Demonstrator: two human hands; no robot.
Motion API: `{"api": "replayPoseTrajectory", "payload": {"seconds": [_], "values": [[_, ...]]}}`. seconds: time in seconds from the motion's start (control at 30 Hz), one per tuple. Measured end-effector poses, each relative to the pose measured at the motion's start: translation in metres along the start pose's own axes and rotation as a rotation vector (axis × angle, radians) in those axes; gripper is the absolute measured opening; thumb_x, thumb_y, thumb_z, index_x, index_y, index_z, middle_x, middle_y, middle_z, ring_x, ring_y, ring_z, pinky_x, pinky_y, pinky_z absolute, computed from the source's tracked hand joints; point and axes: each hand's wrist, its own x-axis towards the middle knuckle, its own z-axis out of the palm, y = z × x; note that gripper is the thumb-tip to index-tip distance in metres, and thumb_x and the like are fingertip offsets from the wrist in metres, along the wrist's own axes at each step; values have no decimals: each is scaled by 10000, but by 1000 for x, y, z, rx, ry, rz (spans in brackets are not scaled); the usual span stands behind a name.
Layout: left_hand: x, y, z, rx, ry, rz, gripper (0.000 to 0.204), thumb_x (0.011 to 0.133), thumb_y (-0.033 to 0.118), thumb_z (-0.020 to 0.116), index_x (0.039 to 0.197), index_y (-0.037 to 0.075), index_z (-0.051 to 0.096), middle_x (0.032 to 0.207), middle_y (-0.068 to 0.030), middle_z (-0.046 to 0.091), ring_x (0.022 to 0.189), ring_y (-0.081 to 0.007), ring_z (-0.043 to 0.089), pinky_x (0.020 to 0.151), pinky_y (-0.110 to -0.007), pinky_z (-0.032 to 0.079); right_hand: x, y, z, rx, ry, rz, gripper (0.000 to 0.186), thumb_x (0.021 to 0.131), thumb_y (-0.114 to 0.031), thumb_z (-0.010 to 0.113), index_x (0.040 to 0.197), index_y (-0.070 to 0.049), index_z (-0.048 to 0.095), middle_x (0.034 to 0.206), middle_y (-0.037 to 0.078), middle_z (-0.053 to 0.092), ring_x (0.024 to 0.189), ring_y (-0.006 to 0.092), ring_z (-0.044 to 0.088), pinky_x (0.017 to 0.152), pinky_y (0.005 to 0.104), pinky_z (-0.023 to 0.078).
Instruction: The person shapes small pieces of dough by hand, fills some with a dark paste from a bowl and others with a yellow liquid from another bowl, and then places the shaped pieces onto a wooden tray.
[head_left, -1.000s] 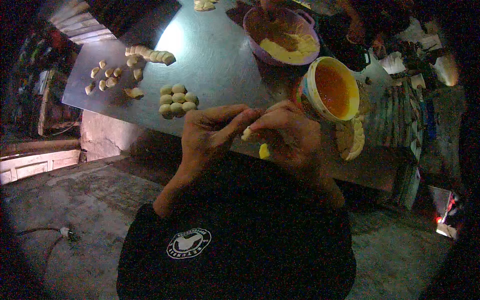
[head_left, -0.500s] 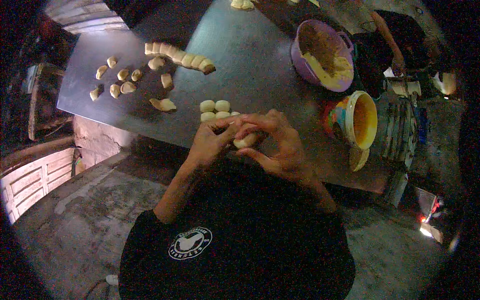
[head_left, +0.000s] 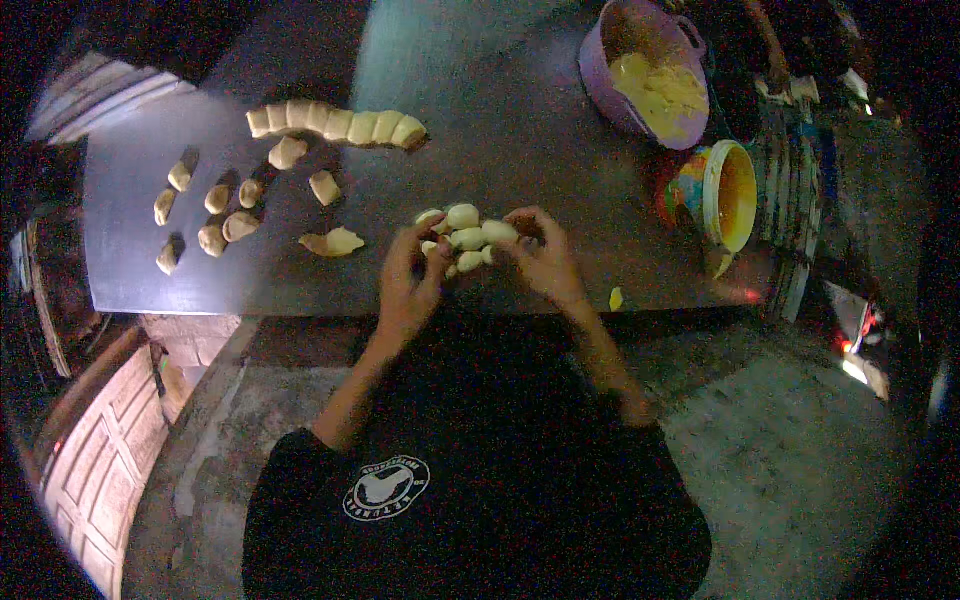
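A small cluster of pale dough balls sits close together on the dark tabletop in front of me. From the left, my left hand closes its curled fingers and thumb round the dough balls at that side, partly hiding them. On the opposite side, my right hand has its thumb and fingers bent on a dough ball at the cluster's right edge. Farther left lies a cut strip of dough. Several loose dough pieces are scattered nearer, beside a flat torn piece of dough.
A purple tub with a yellowish mass inside stands at the far right. Nearer is a colourful bucket with a yellow interior. A small yellow bit lies by the table's front edge. Another person's arm shows beyond.
My hands have moved apart to either side of the cluster; the dough ball between them earlier has joined the others. The view has shifted, and the small yellow bit at the table edge now shows.
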Motion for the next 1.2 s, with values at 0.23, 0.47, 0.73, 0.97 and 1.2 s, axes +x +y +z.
{"api": "replayPoseTrajectory", "payload": {"seconds": [0.23,0.47,0.73,0.97,1.2], "values": [[44,-29,-3,367,-64,191,216,906,144,552,1056,29,657,1009,-173,607,948,-342,551,848,-421,454,48,21,-1,-181,-147,-237,157,856,-102,636,992,-26,655,956,114,601,896,284,610,807,355,493],[27,-16,-2,420,-64,303,353,903,221,578,1221,70,572,1179,-182,557,1095,-354,503,930,-411,423,59,4,-18,-406,-201,-653,588,817,-215,683,1360,-127,475,1269,167,481,1163,349,464,1003,433,378],[18,-181,31,57,-51,-138,397,973,331,476,1259,64,549,1229,-196,530,1158,-330,492,1030,-390,373,43,-19,-2,-579,-535,-986,777,715,-533,713,1374,-216,450,1444,174,355,1260,385,384,1036,523,287],[5,-176,30,380,-106,420,511,919,119,539,1409,113,394,1295,-186,492,1156,-373,489,1013,-429,385,59,83,57,-647,-379,-1137,481,851,-446,576,1294,-261,542,1436,137,385,1191,357,444,909,537,367],[91,-65,-26,218,-464,172,442,921,292,544,1282,42,496,1131,-194,588,1042,-347,571,937,-411,441,106,-5,23,4,-801,-196,379,949,-386,503,1172,-86,570,1244,152,547,995,327,573,750,434,498]]}}
